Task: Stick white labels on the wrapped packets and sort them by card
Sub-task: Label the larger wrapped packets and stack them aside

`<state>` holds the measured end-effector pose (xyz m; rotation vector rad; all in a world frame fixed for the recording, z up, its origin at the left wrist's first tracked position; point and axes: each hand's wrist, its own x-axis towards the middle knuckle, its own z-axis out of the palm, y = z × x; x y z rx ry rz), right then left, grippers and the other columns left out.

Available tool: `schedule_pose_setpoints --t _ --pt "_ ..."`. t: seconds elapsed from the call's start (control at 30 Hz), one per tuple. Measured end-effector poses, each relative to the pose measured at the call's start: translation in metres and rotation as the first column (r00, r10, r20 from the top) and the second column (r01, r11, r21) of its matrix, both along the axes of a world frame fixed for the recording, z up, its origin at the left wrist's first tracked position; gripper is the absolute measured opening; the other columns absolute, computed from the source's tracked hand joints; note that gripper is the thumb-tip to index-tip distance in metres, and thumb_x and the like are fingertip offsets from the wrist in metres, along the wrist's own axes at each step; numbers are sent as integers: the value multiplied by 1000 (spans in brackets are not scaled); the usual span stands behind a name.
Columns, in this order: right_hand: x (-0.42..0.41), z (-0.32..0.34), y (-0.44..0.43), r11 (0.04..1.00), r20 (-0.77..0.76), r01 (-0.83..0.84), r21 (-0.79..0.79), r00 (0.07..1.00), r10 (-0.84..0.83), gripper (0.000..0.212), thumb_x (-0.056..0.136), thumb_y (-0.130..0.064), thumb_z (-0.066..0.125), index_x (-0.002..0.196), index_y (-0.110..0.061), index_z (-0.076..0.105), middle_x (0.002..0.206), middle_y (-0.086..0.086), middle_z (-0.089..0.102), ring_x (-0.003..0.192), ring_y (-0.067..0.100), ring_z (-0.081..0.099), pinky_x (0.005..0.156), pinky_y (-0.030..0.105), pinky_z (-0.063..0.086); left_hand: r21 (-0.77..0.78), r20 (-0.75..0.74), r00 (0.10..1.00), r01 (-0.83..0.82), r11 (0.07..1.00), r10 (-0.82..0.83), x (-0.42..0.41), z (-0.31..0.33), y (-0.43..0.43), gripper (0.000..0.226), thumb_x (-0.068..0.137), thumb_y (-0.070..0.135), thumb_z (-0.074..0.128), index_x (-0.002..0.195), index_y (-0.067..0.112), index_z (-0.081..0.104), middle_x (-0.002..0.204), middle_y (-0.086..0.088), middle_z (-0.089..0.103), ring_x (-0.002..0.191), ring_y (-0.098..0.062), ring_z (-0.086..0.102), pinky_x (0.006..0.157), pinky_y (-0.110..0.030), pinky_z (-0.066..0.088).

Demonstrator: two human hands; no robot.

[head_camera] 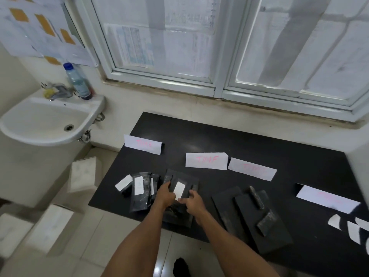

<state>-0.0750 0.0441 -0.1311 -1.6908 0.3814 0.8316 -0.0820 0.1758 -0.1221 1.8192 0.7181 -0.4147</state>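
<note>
My left hand (165,194) and right hand (194,200) grip one packet (176,176), thumb pressing its label (178,189); some labelled packets (137,196) done, bare packets (247,214) remain.

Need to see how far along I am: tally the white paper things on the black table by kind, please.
White paper cards with pink writing: 4
White rectangular labels on black wrapped packets: 4, one partly hidden
Loose white labels at the black table's right edge: 3 in view
Total: 11
</note>
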Motion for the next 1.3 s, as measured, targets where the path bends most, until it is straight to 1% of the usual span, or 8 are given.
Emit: schedule_pose_setpoints --t 0.07,0.2,0.47,0.7,0.8,0.9,1.03,1.3 --pt "-2 -6 4 1000 -11 -24 -18 1000 23 82 80 -12 73 148 -14 27 145 9 43 123 24 49 93 33 47 86 -12 1000 10 996 -9 -2 -2 1 73 76 -9 51 146 8 41 134 -13 56 119 -30 56 95 -31 48" --pt "-3 -11 5 998 17 -43 -48 999 44 83 78 -13 74 148 -16 29 147 10 41 130 24 45 104 35 44 227 24 1000 4 974 -10 2 -3 -5 66 71 5 56 137 11 50 129 -14 54 114 -30 56 94 -40 50" --pt "14 -7 -18 996 104 -30 -85 994 39 61 78 -10 73 134 -12 46 129 4 57 117 20 55 99 32 47 335 -1 1000 -10 942 11 18 7 -20 61 79 17 61 139 15 46 143 -15 37 132 -34 38 107 -41 37" --pt "26 6 -110 934 265 118 -337 964 -26 51 86 -15 66 134 -13 49 127 12 58 118 25 55 90 23 40 381 60 992 83 921 -114 37 19 -88 70 77 16 61 144 18 41 156 -14 21 144 -32 23 113 -44 31" --pt "24 10 -148 867 347 253 -429 933 -100 44 84 -12 61 127 -10 55 122 13 61 115 29 57 95 32 43 330 114 977 132 935 -179 41 22 -125 67 76 10 59 142 17 44 150 -11 33 137 -29 35 110 -38 35" --pt "18 10 -193 748 393 419 -515 891 -228 42 80 -12 60 122 -10 57 119 16 58 113 36 55 99 42 42 227 102 950 268 936 -297 45 21 -178 54 76 1 55 129 12 57 126 -11 58 119 -28 54 100 -30 42" --pt "6 5 -247 656 287 482 -581 876 -388 40 85 -18 59 122 -3 56 123 22 53 113 41 52 97 41 41 116 25 896 438 892 -443 43 16 -251 39 80 -3 50 115 4 66 110 -15 69 108 -28 62 96 -28 46" --pt "-1 -20 -302 827 29 378 -415 914 -404 31 81 -16 58 111 -8 65 114 15 67 107 31 61 86 31 47 112 -163 836 543 832 -523 30 -13 -334 27 85 21 60 104 4 68 113 -16 69 108 -28 64 87 -31 48"
